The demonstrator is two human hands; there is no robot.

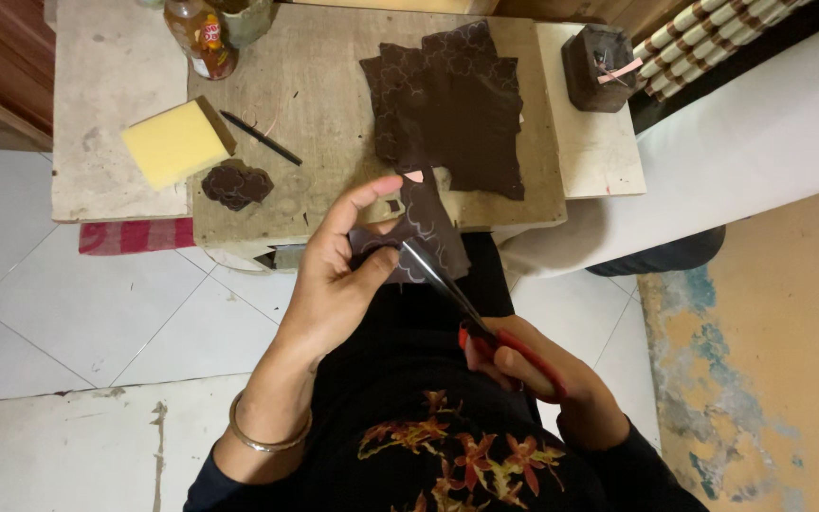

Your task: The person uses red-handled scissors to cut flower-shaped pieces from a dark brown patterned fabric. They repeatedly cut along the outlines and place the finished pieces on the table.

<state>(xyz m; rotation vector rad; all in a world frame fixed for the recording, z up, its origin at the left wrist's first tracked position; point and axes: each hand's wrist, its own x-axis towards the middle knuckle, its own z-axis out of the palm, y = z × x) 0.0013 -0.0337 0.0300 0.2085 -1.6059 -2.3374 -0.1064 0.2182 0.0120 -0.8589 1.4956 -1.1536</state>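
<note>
The small piece of dark brown patterned material (419, 232), marked with pale scalloped lines, is held in the air just in front of the low table's near edge, above the person's lap. The left hand (343, 275) pinches it, thumb on top and fingers curled beneath, while the right hand (547, 379) is closed through the red handles of the scissors (457, 299), whose blades are narrowly parted and biting into the piece from below. The likeliest slip, I judge, is the cut wandering off a pale line, because the piece is limp and gripped only at one side (it sags past the blades). The left thumb lies close to the blade tips, so a hurried closing could nick it. Beyond, on the worn table (334, 85), a larger sheet of the same brown material (457, 104) lies flat, a small cut-out shape (236, 183) sits beside a yellow sponge (177, 142), and a black pen (260, 137) rests near them; loose offcuts could drop to the tiled floor (68, 313).
</note>
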